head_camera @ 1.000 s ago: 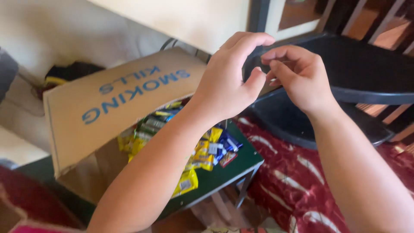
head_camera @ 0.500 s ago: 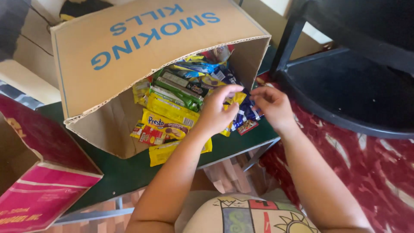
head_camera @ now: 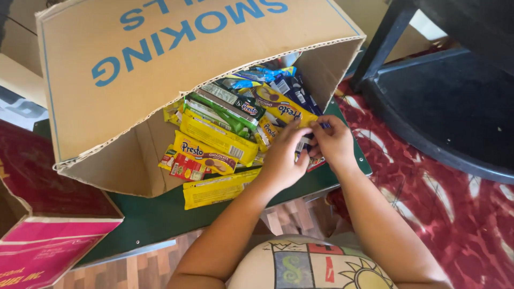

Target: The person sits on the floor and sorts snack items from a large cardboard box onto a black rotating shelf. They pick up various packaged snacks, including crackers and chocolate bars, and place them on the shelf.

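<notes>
At the mouth of the tipped cardboard box (head_camera: 160, 64), the left hand (head_camera: 284, 158) and right hand (head_camera: 334, 142) pinch together on a small packet (head_camera: 305, 143) among the spilled yellow snack packs (head_camera: 214, 138) on the green table (head_camera: 155, 219).

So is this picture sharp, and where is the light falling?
Head view: mostly sharp, with the snack packets crisp and only slight softness on the left hand and right hand. Bright light hits the cardboard box top; its inside is shaded. Glare spots sit on the red patterned rug.
</notes>
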